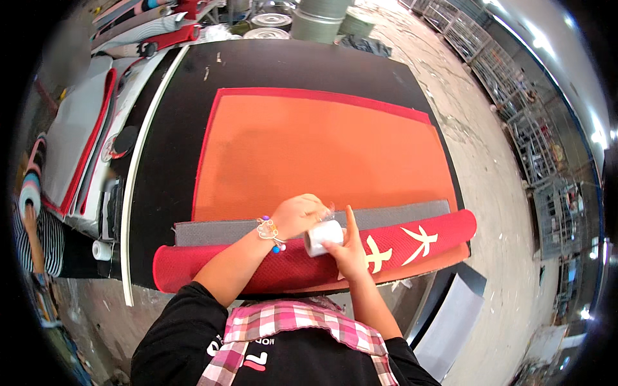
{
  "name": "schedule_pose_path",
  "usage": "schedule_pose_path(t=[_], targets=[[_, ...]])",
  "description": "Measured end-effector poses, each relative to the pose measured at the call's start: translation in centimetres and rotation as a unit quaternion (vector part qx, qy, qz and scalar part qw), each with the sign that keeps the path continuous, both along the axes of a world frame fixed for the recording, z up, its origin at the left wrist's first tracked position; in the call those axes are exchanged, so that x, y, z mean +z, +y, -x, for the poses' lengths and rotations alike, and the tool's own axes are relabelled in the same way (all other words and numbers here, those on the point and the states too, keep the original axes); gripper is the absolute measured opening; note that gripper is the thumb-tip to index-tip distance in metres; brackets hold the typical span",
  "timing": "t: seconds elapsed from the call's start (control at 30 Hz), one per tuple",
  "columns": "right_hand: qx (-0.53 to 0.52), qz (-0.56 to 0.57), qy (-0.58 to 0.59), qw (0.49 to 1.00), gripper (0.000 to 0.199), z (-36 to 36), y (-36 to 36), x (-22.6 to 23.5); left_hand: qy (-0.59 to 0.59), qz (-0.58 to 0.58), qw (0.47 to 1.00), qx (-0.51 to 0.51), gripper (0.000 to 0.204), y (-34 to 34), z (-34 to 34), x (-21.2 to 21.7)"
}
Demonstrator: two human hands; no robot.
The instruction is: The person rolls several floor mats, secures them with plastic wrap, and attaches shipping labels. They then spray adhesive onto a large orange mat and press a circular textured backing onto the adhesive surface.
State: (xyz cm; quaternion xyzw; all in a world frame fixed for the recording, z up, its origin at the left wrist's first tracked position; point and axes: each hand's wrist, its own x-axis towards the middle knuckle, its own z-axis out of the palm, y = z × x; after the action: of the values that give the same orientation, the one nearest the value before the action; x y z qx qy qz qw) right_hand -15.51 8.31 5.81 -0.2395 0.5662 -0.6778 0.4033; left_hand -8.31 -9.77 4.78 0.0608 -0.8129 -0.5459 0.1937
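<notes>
Right hand [351,258] clasped film roll [327,238] over rolled mat [199,265] on worktop [283,63]. Left hand [297,215] at loose edge [331,213]; whether pinching, could not tell. Judged best: roll kept steady, edge peeled evenly.

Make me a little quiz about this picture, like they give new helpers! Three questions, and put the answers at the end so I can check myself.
1. Which hand holds the white roll?
2. True or false: the bracelet is on the right arm.
3. What colour is the strip just beyond the red roll?
A) green
B) grey
C) blue

Key:
1. The right hand.
2. False; it is on the left arm.
3. B, grey.
</notes>
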Motion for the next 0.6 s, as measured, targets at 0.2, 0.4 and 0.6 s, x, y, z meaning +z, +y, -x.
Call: schedule_pose_path(t=[0.2, 0.4, 0.6], targets=[[0.150, -0.245, 0.297, 0.911, 0.072, 1.6, 9.3, 4.5, -0.196, -0.554, 0.751, 0.302, 0.017, -3.3, -0.8, -7.7], [0.079, -0.312, 0.564, 0.760, 0.067, -3.1, 12.2, -0.9, -0.508, -0.005, 0.850, -0.142, 0.045, -0.3, -0.4, -3.4], [0.039, -0.347, 0.554, 0.756, 0.067, -1.7, 6.8, -0.6, -0.444, 0.285, 0.849, 0.032, 0.036, 0.1, 0.0, -1.6]])
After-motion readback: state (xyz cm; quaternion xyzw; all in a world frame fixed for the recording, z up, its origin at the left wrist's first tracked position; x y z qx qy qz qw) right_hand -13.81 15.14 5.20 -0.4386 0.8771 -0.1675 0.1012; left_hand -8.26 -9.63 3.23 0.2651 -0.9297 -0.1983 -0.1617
